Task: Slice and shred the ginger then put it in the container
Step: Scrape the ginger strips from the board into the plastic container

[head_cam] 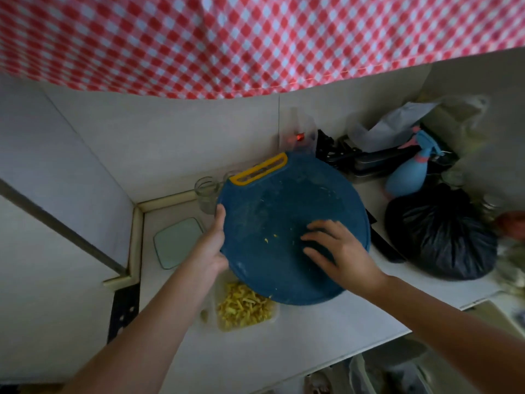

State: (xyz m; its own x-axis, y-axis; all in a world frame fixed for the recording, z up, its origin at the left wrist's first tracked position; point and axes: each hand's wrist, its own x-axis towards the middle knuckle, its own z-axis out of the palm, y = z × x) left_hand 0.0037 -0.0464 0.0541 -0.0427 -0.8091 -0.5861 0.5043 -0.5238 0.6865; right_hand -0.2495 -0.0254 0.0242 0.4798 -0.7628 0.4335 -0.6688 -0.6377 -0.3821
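- Left hand (213,243) is gripping the left rim of the cutting board (272,200); the thumb is lying on the top face and the fingers are hidden under the board.
- Right hand (341,251) is lying on the board's top face, near its right side, with fingers spread and slightly bent, holding nothing.
- Hands are sitting apart, one on each side of the board.
- Cutting board is blue and round, and its yellow handle (258,169) is pointing away from the person toward the back wall.
- The board's near rim is overhanging the far part of the container (208,317).
- Shredded ginger (244,308) is sitting in a yellow pile inside the clear container, on the counter (312,342) just below the board and between the forearms.
- A few ginger bits (270,239) are sticking to the board's face.
- A glass jar (206,194) is standing just beside the board's far left rim, and a pale lid (177,243) is lying left of the left hand.
- A black bag (440,234) and a blue spray bottle (409,172) are sitting to the right.
- A red checked cloth (255,38) is hanging above.
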